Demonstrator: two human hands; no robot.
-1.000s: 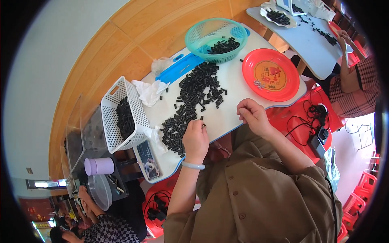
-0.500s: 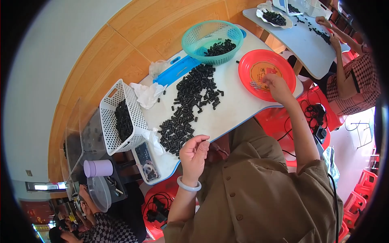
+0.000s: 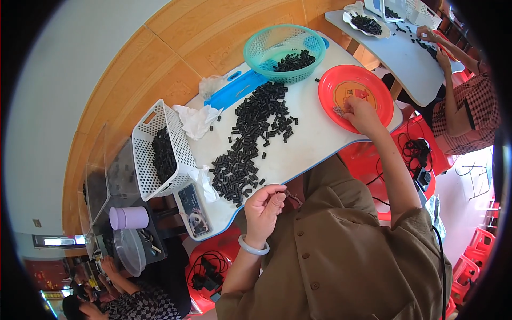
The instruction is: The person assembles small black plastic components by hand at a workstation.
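Note:
My left hand (image 3: 265,213), with a pale bangle on its wrist, is held just off the table's front edge. Its thumb and forefinger are pinched together; whatever is between them is too small to make out. On the right, my right hand (image 3: 362,115) reaches over a round red plate (image 3: 332,80). Its fingertips are drawn together at a little heap of small greyish pieces (image 3: 338,111), and I cannot see what they grip. A long spread of short black cylindrical pieces (image 3: 248,136) lies on the white table (image 3: 290,154), its near end close to my left hand.
A green colander (image 3: 256,61) and a white perforated basket (image 3: 186,154) hold more black pieces. Near them are a blue tray (image 3: 234,92), crumpled tissue (image 3: 194,121) and a phone (image 3: 193,210). A co-worker's hands (image 3: 426,34) work at another table (image 3: 392,58); another person (image 3: 144,298) sits lower left.
My left hand has shifted slightly right and down, still pinched. My right hand has closed in on the greyish pieces on the plate. The whole view has shifted a little.

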